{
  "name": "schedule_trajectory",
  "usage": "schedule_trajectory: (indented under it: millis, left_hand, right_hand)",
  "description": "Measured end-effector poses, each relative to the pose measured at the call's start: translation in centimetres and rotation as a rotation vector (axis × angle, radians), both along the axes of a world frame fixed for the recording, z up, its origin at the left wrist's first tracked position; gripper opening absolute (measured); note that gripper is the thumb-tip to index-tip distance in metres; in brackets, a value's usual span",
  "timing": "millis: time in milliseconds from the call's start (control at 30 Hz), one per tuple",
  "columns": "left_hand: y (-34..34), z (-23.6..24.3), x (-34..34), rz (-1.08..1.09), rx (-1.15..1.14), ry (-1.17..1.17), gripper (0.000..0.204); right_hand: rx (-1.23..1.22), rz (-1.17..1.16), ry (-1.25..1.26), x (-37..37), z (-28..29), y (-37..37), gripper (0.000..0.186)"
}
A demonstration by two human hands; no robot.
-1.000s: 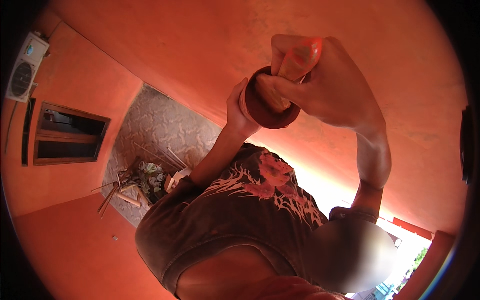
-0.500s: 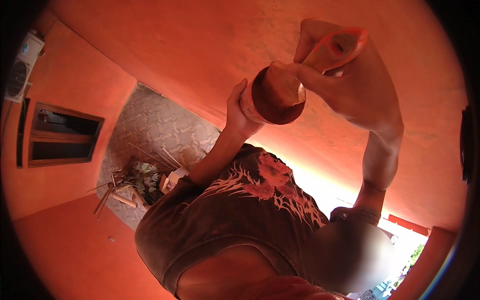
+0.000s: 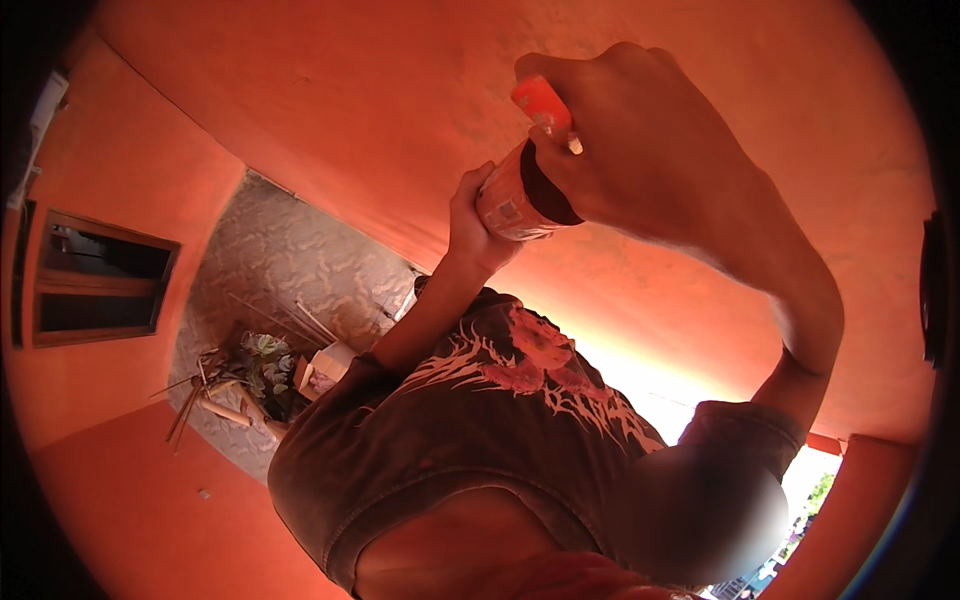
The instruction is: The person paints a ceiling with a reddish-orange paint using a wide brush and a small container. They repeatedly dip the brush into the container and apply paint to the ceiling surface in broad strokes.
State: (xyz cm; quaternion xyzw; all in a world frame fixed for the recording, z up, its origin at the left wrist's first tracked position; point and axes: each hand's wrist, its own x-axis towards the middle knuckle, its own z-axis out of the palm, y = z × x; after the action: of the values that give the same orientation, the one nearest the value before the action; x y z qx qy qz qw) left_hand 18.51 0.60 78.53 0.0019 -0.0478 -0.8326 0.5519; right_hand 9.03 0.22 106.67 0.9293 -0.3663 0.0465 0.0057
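Note:
My left hand is wrapped round a reddish tub with a dark interior, tilted with its mouth toward my right hand. My right hand grips a red-handled tool at the tub's upper rim; the tool's far end is hidden by my fingers and the tub.
Orange walls surround me. At the left are a wooden-framed window and a white wall unit. Sticks, leaves and boxes lie on the patterned floor. Bright daylight shows at the lower right.
My right hand first rose rightward with the tool, then came back left over the tub, turning its back to view. The tub has tilted further, showing more of its side.

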Motion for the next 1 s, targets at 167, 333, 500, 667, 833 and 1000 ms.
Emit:
schedule_trajectory:
  millis: [167, 333, 500, 667, 833, 1000]
  left_hand:
    - [0.1, 0.4, 0.1, 0.012, -0.014, -0.039, 0.046]
    - [0.5, 2.0, 0.1, 0.041, 0.044, -0.150, 0.046]
    - [0.6, 3.0, 0.5, 0.066, 0.138, -0.196, 0.048]
    - [1.3, 3.8, 0.6, 0.048, 0.185, -0.235, 0.050]
    - [0.8, 1.9, 0.1, -0.003, 0.102, -0.150, 0.050]
    - [0.7, 1.5, 0.6, 0.013, 0.083, -0.065, 0.044]
  right_hand:
    - [-0.024, -0.004, 0.112, 0.7, 0.8, 0.0, 0.016]
    - [-0.109, 0.059, 0.055, 0.4, 1.0, -0.2, 0.015]
    - [0.378, 0.059, -0.095, -0.8, 3.0, -1.8, 0.011]
    - [0.724, 0.201, -0.300, -2.5, 2.1, -3.4, 0.012]
    - [0.720, 0.299, -0.079, -2.9, 1.9, -3.8, 0.016]
    - [0.583, 0.273, 0.108, -2.7, 2.5, -4.0, 0.020]
